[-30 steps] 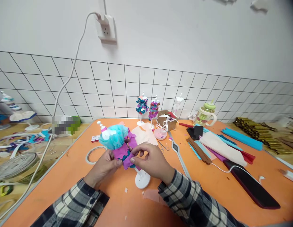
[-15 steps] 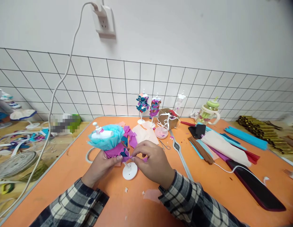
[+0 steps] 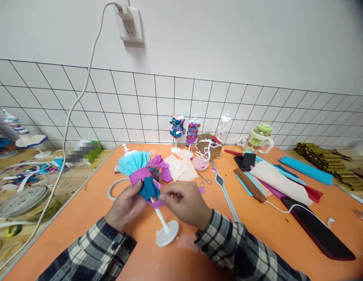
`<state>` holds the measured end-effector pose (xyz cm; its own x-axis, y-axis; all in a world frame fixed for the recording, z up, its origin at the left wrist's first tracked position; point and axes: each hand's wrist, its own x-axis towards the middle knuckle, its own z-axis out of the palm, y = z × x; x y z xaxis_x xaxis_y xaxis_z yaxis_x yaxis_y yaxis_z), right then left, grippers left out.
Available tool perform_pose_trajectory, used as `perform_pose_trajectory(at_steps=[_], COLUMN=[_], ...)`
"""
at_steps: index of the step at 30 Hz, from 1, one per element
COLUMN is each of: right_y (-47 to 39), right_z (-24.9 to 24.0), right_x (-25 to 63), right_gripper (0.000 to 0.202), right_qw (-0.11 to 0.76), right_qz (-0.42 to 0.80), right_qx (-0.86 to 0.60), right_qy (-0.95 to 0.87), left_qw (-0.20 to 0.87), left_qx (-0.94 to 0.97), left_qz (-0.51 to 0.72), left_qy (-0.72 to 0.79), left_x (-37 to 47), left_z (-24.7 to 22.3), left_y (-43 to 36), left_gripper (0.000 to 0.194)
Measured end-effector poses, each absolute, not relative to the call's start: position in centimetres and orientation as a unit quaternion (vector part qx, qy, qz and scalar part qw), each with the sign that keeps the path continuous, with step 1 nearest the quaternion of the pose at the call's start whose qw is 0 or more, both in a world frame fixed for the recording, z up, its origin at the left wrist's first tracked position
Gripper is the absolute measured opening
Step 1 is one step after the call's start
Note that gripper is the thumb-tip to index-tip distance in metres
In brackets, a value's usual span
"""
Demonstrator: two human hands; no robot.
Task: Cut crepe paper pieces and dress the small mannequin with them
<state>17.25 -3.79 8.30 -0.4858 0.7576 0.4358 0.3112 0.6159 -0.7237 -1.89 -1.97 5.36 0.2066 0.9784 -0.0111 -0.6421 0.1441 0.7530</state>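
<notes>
A small white dress-form stand [image 3: 163, 220] leans to the left, dressed in a light blue crepe paper ruffle [image 3: 134, 162] with magenta [image 3: 139, 175] and dark teal paper [image 3: 150, 188] below. My left hand [image 3: 127, 206] is wrapped round its papered body, thumb on the front. Close to the lower paper edge, my right hand [image 3: 185, 201] has its thumb and forefinger pinched together; whatever lies between them is too small to make out. The stand's round white base [image 3: 167, 233] is tilted near the orange table.
Behind are a roll of tape [image 3: 110, 191], loose magenta paper [image 3: 166, 173], scissors [image 3: 205, 180], a pink dish [image 3: 200, 163], a cardboard box [image 3: 203, 145] and decorated stands [image 3: 177, 128]. Paper strips [image 3: 275, 179], a phone [image 3: 248, 160] and a green-lidded jug [image 3: 257, 139] lie right.
The dress form has tilted further, its base moving toward me and right, showing more teal paper and its white pole. My left hand has turned with it; my right hand shifted slightly.
</notes>
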Motion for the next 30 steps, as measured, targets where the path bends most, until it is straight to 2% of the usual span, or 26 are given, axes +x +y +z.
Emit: perform_pose_trajectory(at_steps=[3, 5, 9, 13, 15, 18, 21, 23, 27, 30], right_y=[-3.0, -2.6, -1.6, -0.4, -0.1, -0.1, 0.1, 0.7, 2.2, 2.1], right_z=[8.4, 8.1, 7.2, 6.6, 6.6, 7.1, 7.6, 7.4, 6.3, 6.2], right_x=[17.2, 17.0, 16.9, 17.4, 17.7, 18.4, 19.6, 20.3, 21.2, 20.8], right_gripper=[0.02, 0.031, 0.013, 0.018, 0.015, 0.017, 0.023, 0.028, 0.047, 0.051], right_qw=[0.446, 0.442, 0.417, 0.397, 0.396, 0.394, 0.322, 0.249, 0.154, 0.231], right_qz=[0.3, 0.342, 0.414, 0.495, 0.459, 0.268, 0.073, 0.004, -0.011, 0.067], right_qx=[-0.406, -0.394, -0.4, -0.372, -0.383, -0.414, -0.443, -0.468, -0.515, -0.507], right_qy=[-0.74, -0.729, -0.703, -0.677, -0.698, -0.775, -0.833, -0.848, -0.843, -0.828], left_qw=[0.738, 0.74, 0.736, 0.745, 0.751, 0.752, 0.75, 0.751, 0.751, 0.755], left_qx=[0.336, 0.355, 0.364, 0.356, 0.349, 0.335, 0.324, 0.315, 0.292, 0.293], left_qz=[0.539, 0.527, 0.532, 0.528, 0.525, 0.53, 0.533, 0.535, 0.551, 0.544], left_qy=[0.228, 0.219, 0.21, 0.197, 0.196, 0.204, 0.219, 0.225, 0.22, 0.219], left_x=[-1.9, -1.8, -1.9, -2.5, -2.8, -3.1, -3.1, -3.0, -2.6, -2.6], left_z=[4.8, 4.6, 4.6, 4.4, 4.3, 4.2, 4.7, 5.1, 5.4, 5.2], left_y=[-2.2, -2.4, -2.4, -2.2, -2.1, -2.0, -1.9, -2.0, -2.1, -2.1], left_gripper=[0.031, 0.025, 0.027, 0.031, 0.034, 0.036, 0.033, 0.03, 0.027, 0.031])
